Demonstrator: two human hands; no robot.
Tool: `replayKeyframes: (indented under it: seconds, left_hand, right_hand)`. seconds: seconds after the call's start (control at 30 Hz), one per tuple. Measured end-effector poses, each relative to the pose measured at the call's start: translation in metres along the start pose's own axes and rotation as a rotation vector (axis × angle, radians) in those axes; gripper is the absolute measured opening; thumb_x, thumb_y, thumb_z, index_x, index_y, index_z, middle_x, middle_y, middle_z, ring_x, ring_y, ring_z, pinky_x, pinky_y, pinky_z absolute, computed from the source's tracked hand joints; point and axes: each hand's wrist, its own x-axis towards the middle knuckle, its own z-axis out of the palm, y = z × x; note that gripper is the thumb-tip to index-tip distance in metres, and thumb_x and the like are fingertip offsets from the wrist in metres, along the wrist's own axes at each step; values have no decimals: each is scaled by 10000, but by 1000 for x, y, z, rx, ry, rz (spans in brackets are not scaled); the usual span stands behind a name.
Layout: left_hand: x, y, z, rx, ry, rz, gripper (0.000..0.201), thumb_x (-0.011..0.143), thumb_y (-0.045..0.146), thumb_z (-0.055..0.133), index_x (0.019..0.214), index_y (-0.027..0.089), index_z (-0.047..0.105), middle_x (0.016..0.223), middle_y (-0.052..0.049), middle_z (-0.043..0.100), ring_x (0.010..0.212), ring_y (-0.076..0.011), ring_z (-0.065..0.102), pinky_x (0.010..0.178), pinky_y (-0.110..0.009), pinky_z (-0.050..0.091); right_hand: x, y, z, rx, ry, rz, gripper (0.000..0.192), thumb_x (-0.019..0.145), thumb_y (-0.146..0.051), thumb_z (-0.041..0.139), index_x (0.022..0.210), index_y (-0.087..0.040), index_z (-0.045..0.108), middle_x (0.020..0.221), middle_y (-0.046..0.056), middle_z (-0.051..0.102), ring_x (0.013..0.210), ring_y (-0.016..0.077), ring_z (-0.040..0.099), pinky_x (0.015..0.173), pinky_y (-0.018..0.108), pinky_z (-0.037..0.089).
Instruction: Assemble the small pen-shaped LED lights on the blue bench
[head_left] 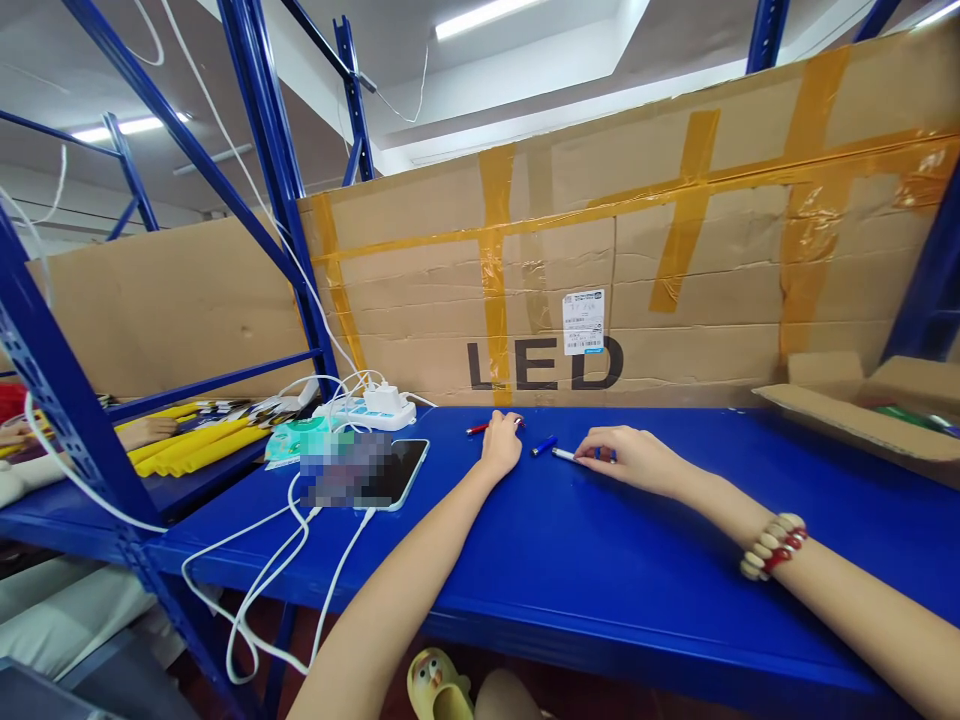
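Note:
My left hand (501,445) rests on the blue shelf surface (600,560) with its fingers closed around a red pen (480,429) that sticks out to the left. My right hand (626,456) lies a little to the right, fingers pinching a white and blue pen (566,455) flat on the surface. A small blue cap (544,446) lies between the two hands, touching neither. A bead bracelet (772,545) sits on my right wrist.
A taped cardboard sheet marked LED (600,290) stands along the back. A phone (390,473), a white power strip (367,410) and trailing white cables (292,560) lie at the left. An open carton (862,410) sits at the right. Another person's hand (146,432) rests by yellow items (195,445).

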Motion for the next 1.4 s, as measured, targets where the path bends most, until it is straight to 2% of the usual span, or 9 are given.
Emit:
replayKeyframes:
  seconds: [0.13,0.3,0.47,0.67,0.77,0.93,1.07,1.2,1.4]
  left_hand:
    - [1,10,2,-320,120,73,288,897,173,272,1029,213,526,1023,-61,499,888,-134,542,797,-258,426]
    - [-5,33,1,-654,213,137,202,874,275,364,893,180,541,815,-22,567,785,-131,537,744,-253,419]
    - [-11,48,6,-953,126,234,178,833,257,410,814,156,555,679,-1,554,697,-118,535,707,-232,411]
    - [-16,53,9,-1111,3,270,131,780,213,440,772,155,556,648,12,531,638,-97,515,630,-199,410]
    - [-15,54,7,-1119,7,256,117,764,194,440,760,154,550,608,21,514,608,-92,510,613,-195,412]
    - [-16,54,5,-999,64,265,105,751,164,428,731,156,532,572,30,512,566,-88,505,590,-194,413]
    - [-20,54,4,-861,140,260,114,771,156,421,793,170,531,529,50,490,539,-84,491,567,-188,388]
    - [-24,54,6,-742,145,308,153,830,215,407,914,187,531,560,51,510,540,-84,477,565,-194,373]
    - [-24,54,11,-501,184,331,223,874,297,389,910,193,583,687,-4,604,759,-154,524,714,-262,408]
  right_hand:
    - [2,3,1,-19,59,30,221,830,-354,436,896,-269,629,886,5,642,688,143,579,556,232,379]
    - [3,5,3,-32,211,145,290,811,-412,491,1048,-270,579,926,-6,645,629,121,587,511,218,370]
    - [2,4,4,-10,281,141,332,802,-417,518,1095,-266,562,948,-1,647,597,111,587,494,212,363]
    - [2,3,4,71,253,143,257,822,-410,490,1002,-284,623,844,-13,677,605,132,601,496,218,357]
    - [3,3,7,210,215,137,291,821,-461,477,983,-274,630,786,-20,680,558,125,598,519,225,386]
    - [5,6,12,346,203,104,290,808,-443,505,959,-230,630,837,-9,669,504,102,569,512,224,392]
    - [6,11,9,178,262,59,258,818,-390,509,999,-258,637,847,-4,652,531,101,538,494,217,361]
    - [4,17,3,19,305,4,271,850,-366,471,1062,-287,621,843,9,628,596,111,547,487,204,337]
    - [1,26,-2,-59,367,4,289,865,-396,447,1068,-286,621,842,18,616,612,116,560,459,202,325]
